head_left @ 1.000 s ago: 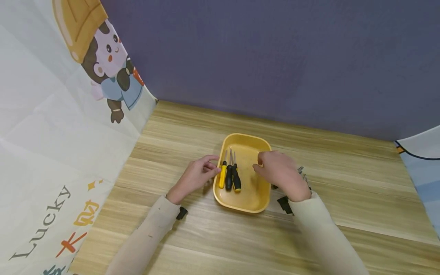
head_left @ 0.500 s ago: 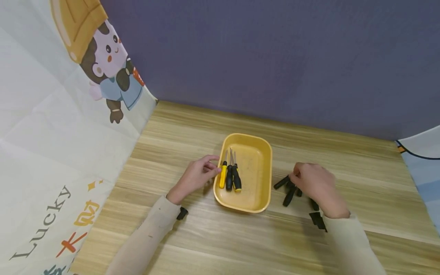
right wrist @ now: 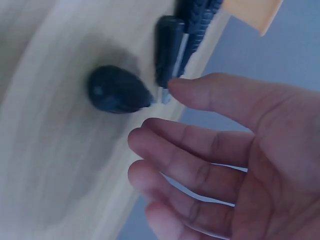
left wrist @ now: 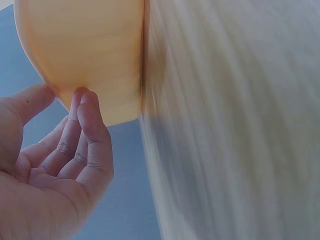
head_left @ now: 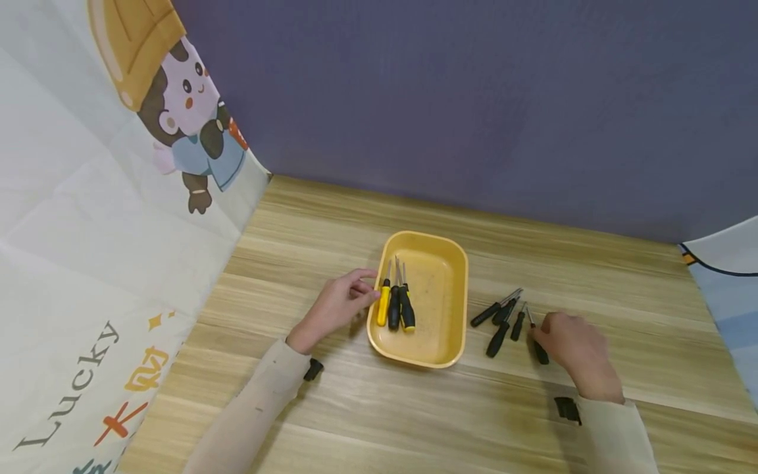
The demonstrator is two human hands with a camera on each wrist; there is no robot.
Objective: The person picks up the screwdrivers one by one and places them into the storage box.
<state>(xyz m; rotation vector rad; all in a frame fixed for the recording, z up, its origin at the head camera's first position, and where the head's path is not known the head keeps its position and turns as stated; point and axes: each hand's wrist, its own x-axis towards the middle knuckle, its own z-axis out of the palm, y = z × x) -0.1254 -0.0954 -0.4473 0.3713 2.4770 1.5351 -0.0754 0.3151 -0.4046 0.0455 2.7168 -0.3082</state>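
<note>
My left hand holds the left side of a yellow plastic tray, thumb at the rim and fingertips against the outer wall, as the left wrist view shows. Inside the tray, along its left side, lie three screwdrivers: one with a yellow handle, one black, and one black and yellow. My right hand reaches over a black-handled screwdriver on the table. In the right wrist view its thumb and fingers stand apart around the space beside that screwdriver's handle, with nothing held.
Several more black-handled screwdrivers lie between the tray and my right hand: a close cluster and a small one. The wood-grain table meets a dark blue wall behind and a printed white sheet at the left.
My right hand has moved from over the tray's right side out to the right, past the cluster, down to the rightmost screwdriver. My left hand and the tray have stayed in place.
</note>
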